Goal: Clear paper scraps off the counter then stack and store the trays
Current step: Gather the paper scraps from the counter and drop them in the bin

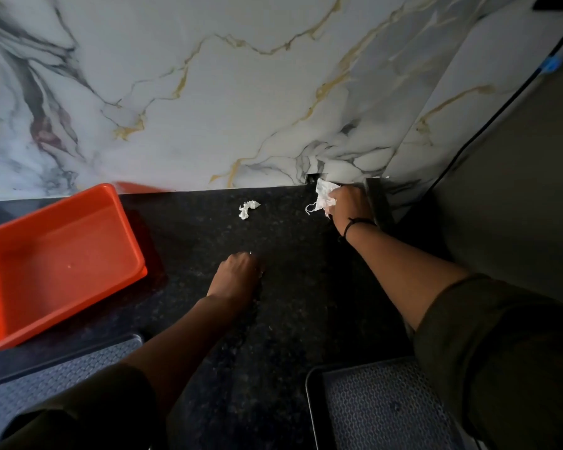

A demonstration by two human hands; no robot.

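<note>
On the black speckled counter [273,319] my right hand [350,207] is at the back right corner, closed on a crumpled white paper scrap [324,196] that sticks out to its left. A second small white paper scrap [248,209] lies loose near the wall, left of that hand. My left hand [239,274] rests in a fist on the middle of the counter; a tiny white speck shows at its knuckles, and what it holds is hidden. An orange tray [124,222] stands empty at the left. Two dark patterned trays lie at the near edge, one left [46,371], one right [381,407].
A marble-patterned wall [208,92] rises behind the counter. A dark vertical panel [517,190] closes the right side, with a black cable and blue clip [550,64] along it. A dark metal piece [376,203] stands in the corner beside my right hand.
</note>
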